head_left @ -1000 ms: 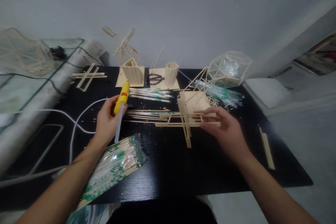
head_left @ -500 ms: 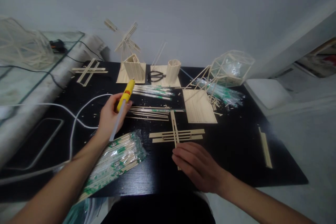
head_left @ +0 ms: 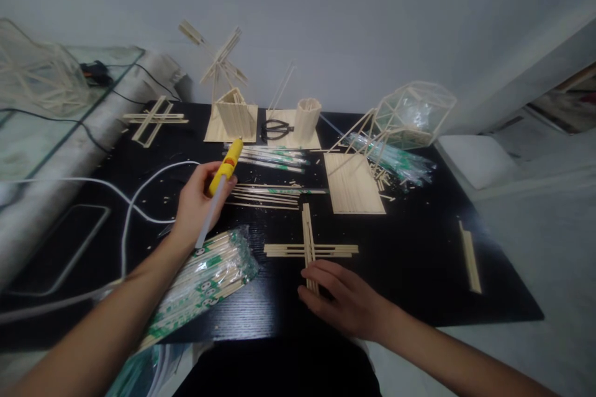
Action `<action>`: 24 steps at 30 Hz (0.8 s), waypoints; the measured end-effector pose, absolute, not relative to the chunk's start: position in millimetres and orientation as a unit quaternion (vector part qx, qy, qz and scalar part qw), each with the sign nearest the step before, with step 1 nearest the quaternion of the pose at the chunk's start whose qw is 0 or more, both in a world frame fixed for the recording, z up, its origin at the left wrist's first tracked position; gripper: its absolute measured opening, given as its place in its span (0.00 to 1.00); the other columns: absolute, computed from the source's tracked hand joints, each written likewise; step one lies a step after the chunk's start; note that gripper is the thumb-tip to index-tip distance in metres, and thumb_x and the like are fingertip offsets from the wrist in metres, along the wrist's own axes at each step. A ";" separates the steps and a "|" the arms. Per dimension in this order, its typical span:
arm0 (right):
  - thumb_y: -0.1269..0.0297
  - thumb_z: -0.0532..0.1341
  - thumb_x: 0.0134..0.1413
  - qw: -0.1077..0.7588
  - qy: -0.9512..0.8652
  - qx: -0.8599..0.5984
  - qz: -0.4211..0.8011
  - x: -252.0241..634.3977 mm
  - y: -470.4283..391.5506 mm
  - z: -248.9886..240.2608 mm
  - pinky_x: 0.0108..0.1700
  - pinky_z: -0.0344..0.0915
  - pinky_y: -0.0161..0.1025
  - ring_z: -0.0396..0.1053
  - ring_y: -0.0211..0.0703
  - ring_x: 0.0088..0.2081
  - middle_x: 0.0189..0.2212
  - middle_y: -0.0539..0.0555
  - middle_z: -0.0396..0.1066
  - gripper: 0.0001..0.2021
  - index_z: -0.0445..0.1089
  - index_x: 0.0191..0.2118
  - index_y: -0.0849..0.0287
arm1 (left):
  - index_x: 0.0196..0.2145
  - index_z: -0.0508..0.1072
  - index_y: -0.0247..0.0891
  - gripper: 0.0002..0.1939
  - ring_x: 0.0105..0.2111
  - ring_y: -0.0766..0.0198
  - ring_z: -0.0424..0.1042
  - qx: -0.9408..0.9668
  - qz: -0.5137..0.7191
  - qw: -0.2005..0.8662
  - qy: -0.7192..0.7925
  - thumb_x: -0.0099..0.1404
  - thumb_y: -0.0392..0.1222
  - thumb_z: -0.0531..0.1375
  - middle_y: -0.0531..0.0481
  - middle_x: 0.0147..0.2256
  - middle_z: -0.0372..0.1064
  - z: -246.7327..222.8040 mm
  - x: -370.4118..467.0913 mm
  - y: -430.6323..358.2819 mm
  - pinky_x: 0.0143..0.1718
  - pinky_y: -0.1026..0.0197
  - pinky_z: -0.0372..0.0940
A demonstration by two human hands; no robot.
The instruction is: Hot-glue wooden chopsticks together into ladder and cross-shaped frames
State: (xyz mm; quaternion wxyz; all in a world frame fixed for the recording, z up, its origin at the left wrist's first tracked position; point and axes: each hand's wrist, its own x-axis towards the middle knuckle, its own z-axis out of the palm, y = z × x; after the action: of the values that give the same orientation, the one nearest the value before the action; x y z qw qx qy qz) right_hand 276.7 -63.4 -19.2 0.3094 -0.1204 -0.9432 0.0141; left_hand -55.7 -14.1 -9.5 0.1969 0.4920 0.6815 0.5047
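Observation:
My left hand (head_left: 201,198) is closed round a yellow hot glue gun (head_left: 226,167), its nozzle pointing up and away from me. A clear glue stick (head_left: 210,213) sticks out of its back end. My right hand (head_left: 347,298) grips the near end of a cross made of thin wooden sticks (head_left: 307,232), with thumb and fingers on either side of the upright strips. The cross's other arm (head_left: 279,250) runs left to right over the black table. Loose sticks (head_left: 265,197) lie just beyond the glue gun. A plastic pack of sticks (head_left: 205,285) rests beside my left forearm.
Behind stand a stick windmill model (head_left: 233,113), a round stick cup (head_left: 307,121) and black scissors (head_left: 277,129). A stick panel (head_left: 354,183) carries a faceted frame (head_left: 414,115). A white cable (head_left: 125,236) loops at left. A narrow stick bundle (head_left: 470,260) lies at right.
The near end of the stick cross has shifted slightly, and its strips now look tilted or closer together. My right hand has moved a little left and down. My left hand still holds the glue gun.

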 end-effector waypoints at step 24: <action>0.65 0.62 0.69 0.368 -0.873 -0.315 0.057 233.9 80.4 74.5 0.49 0.72 0.48 0.77 0.51 0.44 0.41 0.58 0.80 0.04 0.74 0.45 0.57 | 0.32 0.74 0.40 0.21 0.27 0.60 0.66 0.441 0.538 0.282 0.661 0.64 0.62 0.63 0.51 0.26 0.68 11.6 -18.0 11.8 0.31 0.58 0.61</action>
State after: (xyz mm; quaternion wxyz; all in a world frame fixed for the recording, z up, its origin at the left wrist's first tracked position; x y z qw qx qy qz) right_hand 233.9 80.4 74.5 0.3682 -0.3148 -0.8730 0.0568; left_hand -18.0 11.8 11.6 0.2821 0.4407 0.6609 0.5379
